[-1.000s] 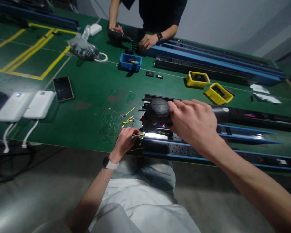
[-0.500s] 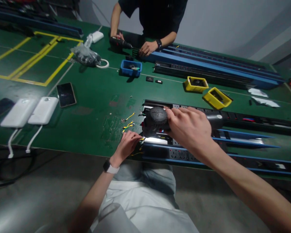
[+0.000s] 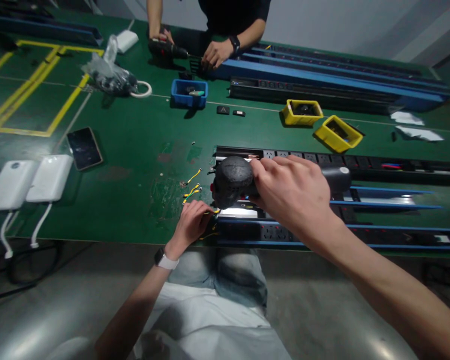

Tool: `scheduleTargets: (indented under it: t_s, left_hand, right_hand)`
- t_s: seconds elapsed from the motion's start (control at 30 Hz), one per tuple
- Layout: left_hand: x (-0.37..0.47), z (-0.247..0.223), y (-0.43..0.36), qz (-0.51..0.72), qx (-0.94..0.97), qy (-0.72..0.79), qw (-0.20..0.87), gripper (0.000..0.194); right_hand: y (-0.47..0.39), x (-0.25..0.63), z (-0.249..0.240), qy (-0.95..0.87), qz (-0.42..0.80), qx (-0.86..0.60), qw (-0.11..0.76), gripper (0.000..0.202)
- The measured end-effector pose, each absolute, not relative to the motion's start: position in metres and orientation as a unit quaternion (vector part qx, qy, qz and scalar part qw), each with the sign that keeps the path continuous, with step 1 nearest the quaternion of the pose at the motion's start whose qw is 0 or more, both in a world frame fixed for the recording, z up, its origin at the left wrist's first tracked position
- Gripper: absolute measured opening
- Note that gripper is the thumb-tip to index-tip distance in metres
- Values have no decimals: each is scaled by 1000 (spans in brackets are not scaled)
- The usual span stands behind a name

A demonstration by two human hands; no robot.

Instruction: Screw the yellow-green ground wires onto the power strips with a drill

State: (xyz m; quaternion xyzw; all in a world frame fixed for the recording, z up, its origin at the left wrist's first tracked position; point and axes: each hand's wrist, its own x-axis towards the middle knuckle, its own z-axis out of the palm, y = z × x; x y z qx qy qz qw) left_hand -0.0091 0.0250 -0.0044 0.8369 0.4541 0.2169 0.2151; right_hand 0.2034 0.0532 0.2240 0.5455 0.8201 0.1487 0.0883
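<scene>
My right hand (image 3: 290,192) is wrapped round the handle of a black cordless drill (image 3: 233,181), held over the left ends of the power strips. The drill's body hides its tip and the spot under it. Beside it, my left hand (image 3: 194,220) pinches a yellow wire (image 3: 216,211) at the end of the middle strip. Several short yellow-green wires (image 3: 192,191) lie on the table left of the strips. A black power strip (image 3: 281,233) with blue edges runs along the near table edge, and another black strip (image 3: 363,161) lies behind the drill.
Across the green table (image 3: 135,200) a co-worker's hand (image 3: 217,52) steadies work beside another drill (image 3: 167,49). A blue bin (image 3: 189,100), two yellow bins (image 3: 302,119), a phone (image 3: 84,148), white power banks (image 3: 50,177) and a plastic-wrapped bundle (image 3: 108,75) stand about.
The view has shifted slightly, so the table's things sit a little further left and higher. Both my hands keep their places at the strip, the drill and wire still held.
</scene>
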Motion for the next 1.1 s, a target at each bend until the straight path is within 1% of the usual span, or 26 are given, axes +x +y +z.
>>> scheduleTargets:
  t_s: [0.13,0.27,0.5,0.73,1.1]
  left_hand:
    - [-9,-3,24,217,840,456,196,10]
    - [-10,-6,24,225,844,445,199,12]
    - [-12,-8,22,265,827,447,216,7]
    - [-11,-6,23,260,832,449,198,6]
    - [-10,-6,23,248,830,460,197,15]
  right_hand:
    - [42,203,222,812,164,555,77,22]
    - [35,208,219,799,181,567,79,18]
    - [33,207,219,792,187,575,86,20]
    - [30,201,220,799,199,562,80,18]
    - [30,195,224,811,193,547,83,18]
